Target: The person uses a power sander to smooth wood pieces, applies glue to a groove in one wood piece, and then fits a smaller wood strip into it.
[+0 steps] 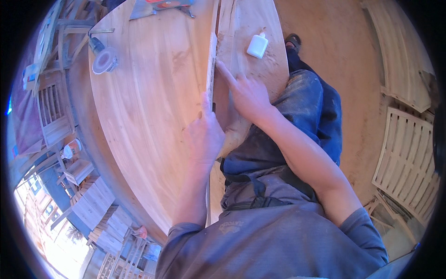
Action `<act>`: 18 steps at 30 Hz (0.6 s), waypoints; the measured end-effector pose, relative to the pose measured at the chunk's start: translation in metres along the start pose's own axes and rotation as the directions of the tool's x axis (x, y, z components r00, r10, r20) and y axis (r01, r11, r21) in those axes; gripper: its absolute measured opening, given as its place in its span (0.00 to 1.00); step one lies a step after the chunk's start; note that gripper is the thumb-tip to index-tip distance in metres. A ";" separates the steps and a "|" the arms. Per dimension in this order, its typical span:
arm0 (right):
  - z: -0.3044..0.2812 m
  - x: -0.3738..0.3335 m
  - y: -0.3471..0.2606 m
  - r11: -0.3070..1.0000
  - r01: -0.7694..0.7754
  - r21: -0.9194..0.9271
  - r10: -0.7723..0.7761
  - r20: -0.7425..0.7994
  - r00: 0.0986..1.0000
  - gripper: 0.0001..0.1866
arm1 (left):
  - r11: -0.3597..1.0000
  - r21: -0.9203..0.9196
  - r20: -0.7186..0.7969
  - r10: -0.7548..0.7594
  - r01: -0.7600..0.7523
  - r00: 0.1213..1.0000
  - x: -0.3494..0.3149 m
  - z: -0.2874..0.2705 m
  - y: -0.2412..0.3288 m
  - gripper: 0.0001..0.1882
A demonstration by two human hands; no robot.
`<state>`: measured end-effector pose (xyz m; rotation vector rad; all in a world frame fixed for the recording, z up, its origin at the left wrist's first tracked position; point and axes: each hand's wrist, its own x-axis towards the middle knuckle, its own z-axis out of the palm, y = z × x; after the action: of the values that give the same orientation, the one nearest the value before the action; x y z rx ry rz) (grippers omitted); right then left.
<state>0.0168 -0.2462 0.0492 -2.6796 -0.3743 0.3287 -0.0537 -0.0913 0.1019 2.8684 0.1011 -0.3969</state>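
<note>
A long narrow wooden strip [211,60] lies along the edge of the large pale wood panel [148,88], beside a dark gap. My left hand [204,132] is at the strip's near end, its index finger stretched along it and the other fingers curled, partly hidden. My right hand [250,95] is over the narrower panel part on the right. Its index finger points out and its tip reaches the strip's side; the other fingers are bent, with nothing seen in them. A white glue bottle [258,45] lies beyond my right hand.
A power sander with a round pad [104,60] rests at the panel's left edge. An orange-and-grey object [165,3] sits at the far edge. Slatted wood panels [404,158] stand on the right. Stacked boards [95,200] and a white tub [72,149] are on the left.
</note>
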 end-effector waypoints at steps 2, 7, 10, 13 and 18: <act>0.000 0.018 0.006 1.000 0.014 -0.011 -0.014 -0.063 0.998 0.42 | 1.000 -0.023 0.008 0.007 -0.006 1.000 0.002 -0.003 0.005 0.38; -0.015 0.004 0.003 0.998 0.014 -0.065 -0.007 0.108 0.994 0.49 | 1.000 0.002 0.000 0.014 -0.014 1.000 0.000 -0.003 0.001 0.39; -0.016 0.002 0.001 0.999 0.042 -0.026 -0.040 0.077 0.996 0.43 | 0.999 -0.043 -0.025 0.015 -0.017 1.000 -0.001 0.001 -0.001 0.39; -0.011 0.017 0.002 1.000 0.022 0.011 -0.021 -0.015 1.000 0.40 | 0.998 -0.058 -0.002 0.006 -0.006 1.000 0.002 0.000 0.001 0.38; -0.016 0.012 0.005 0.994 0.092 -0.051 -0.090 0.030 0.995 0.39 | 1.000 -0.008 0.003 0.013 -0.013 1.000 0.000 0.000 -0.001 0.37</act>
<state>0.0338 -0.2525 0.0592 -2.7008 -0.5184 0.3327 -0.0538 -0.0903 0.1016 2.8591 0.0827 -0.3967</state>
